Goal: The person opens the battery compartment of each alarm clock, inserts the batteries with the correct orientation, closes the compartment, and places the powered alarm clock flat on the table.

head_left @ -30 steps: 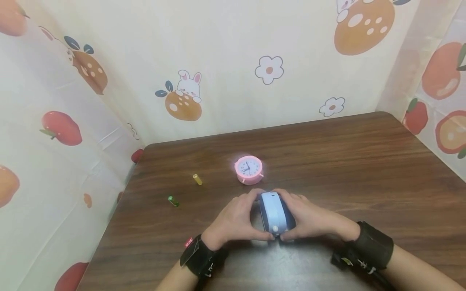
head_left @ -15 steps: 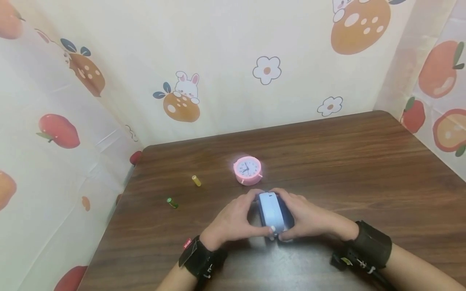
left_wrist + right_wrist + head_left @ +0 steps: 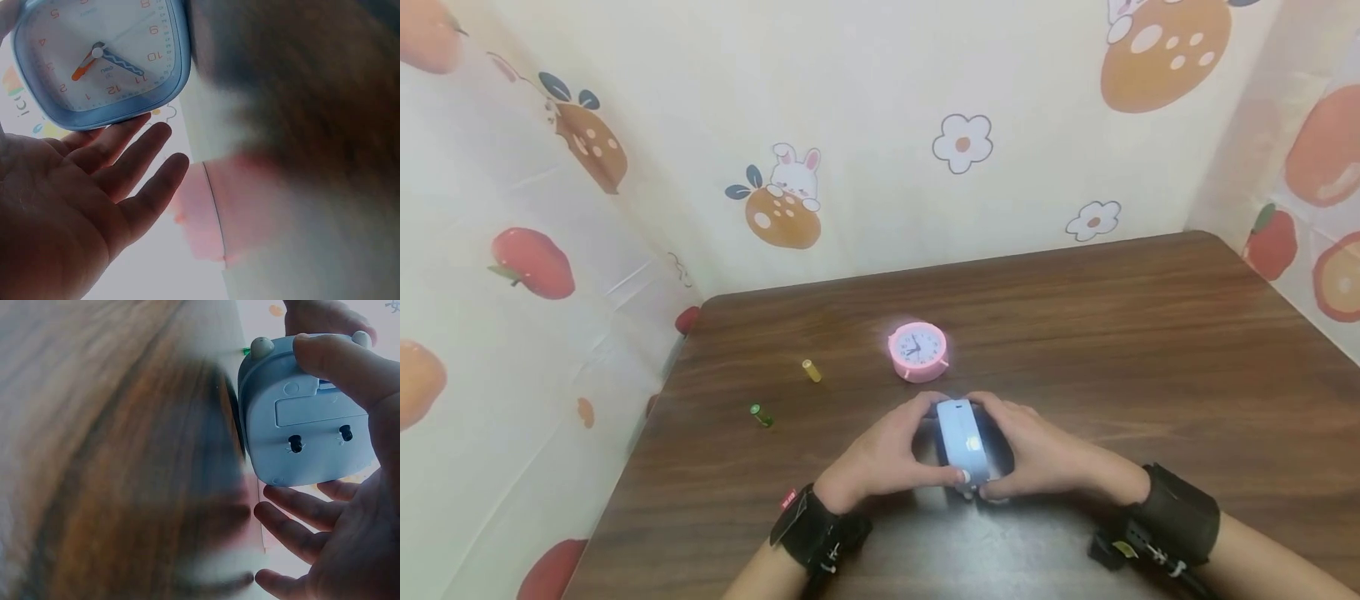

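Both hands grip a light blue alarm clock near the front of the table, its narrow side facing up. My left hand holds the dial side, thumb at the near end and fingers at the far end. From the other side my right hand holds it the same way. The dial shows in the left wrist view. In the right wrist view the clock's back has two dark knobs, a rectangular panel outline and two pale feet. Just beyond the hands lies a round pink clock, face up.
A yellow battery and a green battery lie apart on the left part of the brown wooden table. A printed curtain hangs behind the table and along both sides.
The head view shifts slightly. My left thumb now sits a little higher at the clock's near end, and the clock has turned slightly. The pink clock and both batteries stay put.
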A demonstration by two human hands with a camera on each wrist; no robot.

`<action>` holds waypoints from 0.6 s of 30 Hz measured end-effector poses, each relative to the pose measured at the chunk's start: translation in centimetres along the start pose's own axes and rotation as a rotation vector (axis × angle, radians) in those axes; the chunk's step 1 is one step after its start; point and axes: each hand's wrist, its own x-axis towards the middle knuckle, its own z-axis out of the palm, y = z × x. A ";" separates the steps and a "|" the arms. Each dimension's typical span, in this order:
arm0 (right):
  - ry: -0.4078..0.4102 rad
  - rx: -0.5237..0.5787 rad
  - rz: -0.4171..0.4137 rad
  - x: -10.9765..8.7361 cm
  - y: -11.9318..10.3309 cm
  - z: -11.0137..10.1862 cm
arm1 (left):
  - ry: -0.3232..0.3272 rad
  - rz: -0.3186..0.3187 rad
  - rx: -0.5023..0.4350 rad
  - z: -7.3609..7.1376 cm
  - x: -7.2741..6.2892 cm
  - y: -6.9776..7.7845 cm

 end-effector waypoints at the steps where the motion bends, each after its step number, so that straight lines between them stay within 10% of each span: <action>1: 0.002 0.000 0.000 0.0 0.1 0.0 | -0.002 0.006 -0.007 0.0 0.0 0.0; 18: 0.068 0.024 -0.087 0.0 0.2 0.0 | 0.004 0.028 0.000 -0.7 -0.1 -0.7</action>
